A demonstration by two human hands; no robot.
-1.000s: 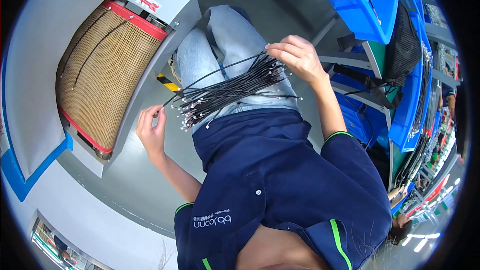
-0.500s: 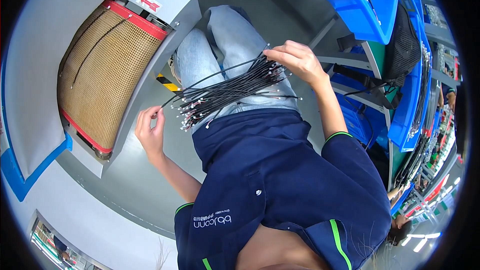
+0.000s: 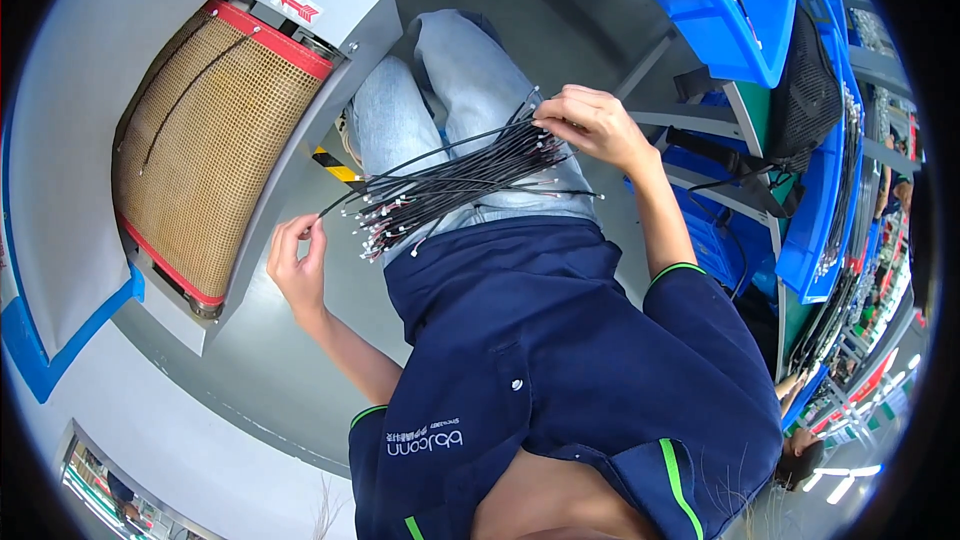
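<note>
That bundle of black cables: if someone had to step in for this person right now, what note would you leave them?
Right hand: closed around one end of the bundle of black cables, held over the lap.
Left hand: fingers pinch the tip of a single cable drawn out from the bundle's loose end.
Mesh conveyor belt: to the person's left, one black cable already lying on it.
Blue bins: on the right, more cables inside.
Done: one cable on the belt, one separated.
Left: most of the bundle is still in the right hand.

Black cable bundle (image 3: 455, 180), tan mesh belt (image 3: 215, 155), blue bins (image 3: 715, 0).
</note>
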